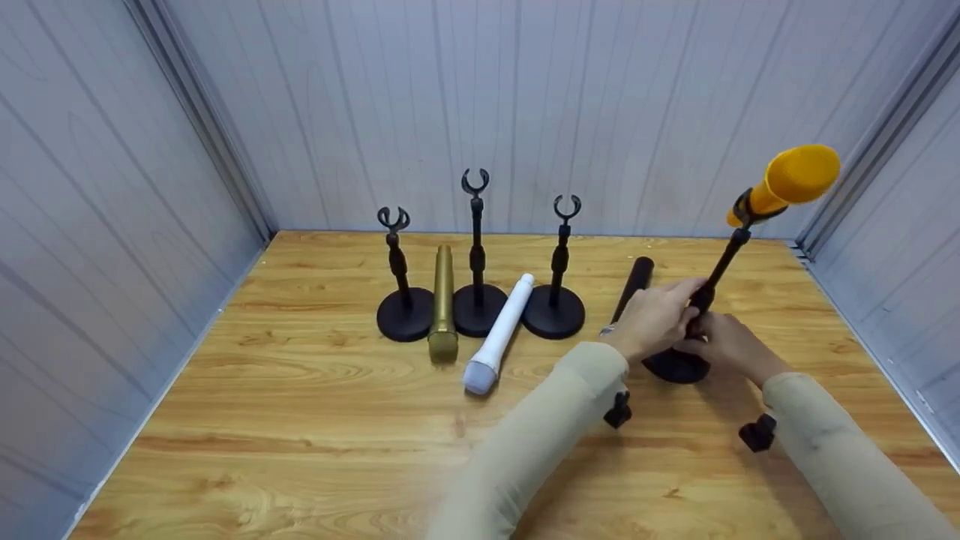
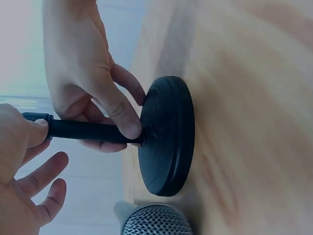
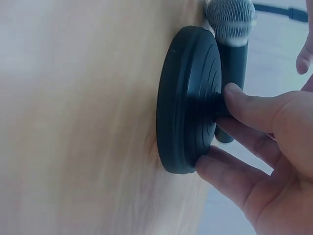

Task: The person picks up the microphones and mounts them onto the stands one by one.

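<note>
A yellow microphone (image 1: pixel 802 176) sits in the clip atop a black microphone stand (image 1: pixel 724 266) at the right. My left hand (image 1: pixel 654 321) pinches the collar of its pole between thumb and index finger; the other fingers are loosely bent. Lower down, my right hand (image 1: pixel 733 346) pinches the pole's foot, thumb and fingers around it, with a fingertip against the round base (image 2: pixel 166 137). Beside that base lies a black microphone (image 1: pixel 637 281), partly hidden by my left hand in the head view; its silver mesh head (image 3: pixel 232 19) shows in the right wrist view.
Three black stands with bare clips, a left one (image 1: pixel 405 315), a middle one (image 1: pixel 478 259) and a right one (image 1: pixel 555 311), stand toward the back. A gold microphone (image 1: pixel 444 300) and a white microphone (image 1: pixel 502 330) lie between them. Pale panel walls (image 1: pixel 480 97) enclose the wooden table (image 1: pixel 315 450).
</note>
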### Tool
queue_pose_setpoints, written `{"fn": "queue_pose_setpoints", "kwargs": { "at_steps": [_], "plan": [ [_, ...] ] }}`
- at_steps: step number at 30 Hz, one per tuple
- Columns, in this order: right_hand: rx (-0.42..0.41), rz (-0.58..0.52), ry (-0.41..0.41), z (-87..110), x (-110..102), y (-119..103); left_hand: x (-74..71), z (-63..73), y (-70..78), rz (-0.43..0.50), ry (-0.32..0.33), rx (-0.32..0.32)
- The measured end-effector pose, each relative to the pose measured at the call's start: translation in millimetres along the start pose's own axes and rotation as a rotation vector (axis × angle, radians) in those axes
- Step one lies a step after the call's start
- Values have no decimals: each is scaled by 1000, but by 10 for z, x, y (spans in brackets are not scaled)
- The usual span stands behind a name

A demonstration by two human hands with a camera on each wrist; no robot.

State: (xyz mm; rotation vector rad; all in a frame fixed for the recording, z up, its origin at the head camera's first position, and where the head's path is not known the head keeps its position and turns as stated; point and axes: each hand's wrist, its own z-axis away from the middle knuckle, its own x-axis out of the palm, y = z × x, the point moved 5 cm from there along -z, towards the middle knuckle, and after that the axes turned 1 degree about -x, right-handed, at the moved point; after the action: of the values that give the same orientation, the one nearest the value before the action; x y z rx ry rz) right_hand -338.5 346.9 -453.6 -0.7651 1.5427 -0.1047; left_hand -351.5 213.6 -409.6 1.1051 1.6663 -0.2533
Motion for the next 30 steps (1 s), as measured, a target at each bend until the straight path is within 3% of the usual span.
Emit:
{"fn": "queue_pose_setpoints", "kwargs": {
  "at_steps": [6,14,18,22,26,30],
  "plan": [
    [44,-9,-18,-134,-22,62,32,-130,-71,-77,-19,-87],
    [107,-44,9,-164,-44,189,48,-180,-116,-49,21,-112],
    [106,-45,43,-170,-49,213,43,-100,-155,-32,25,-87],
    [95,-40,63,-190,-63,225,-1,18,-226,-45,-10,-60],
    [78,-4,8,-168,-69,187,-126,195,-337,-78,-40,-39],
    [69,87,-82,-93,-144,55,-375,428,-497,-99,8,9]
  ]
}}
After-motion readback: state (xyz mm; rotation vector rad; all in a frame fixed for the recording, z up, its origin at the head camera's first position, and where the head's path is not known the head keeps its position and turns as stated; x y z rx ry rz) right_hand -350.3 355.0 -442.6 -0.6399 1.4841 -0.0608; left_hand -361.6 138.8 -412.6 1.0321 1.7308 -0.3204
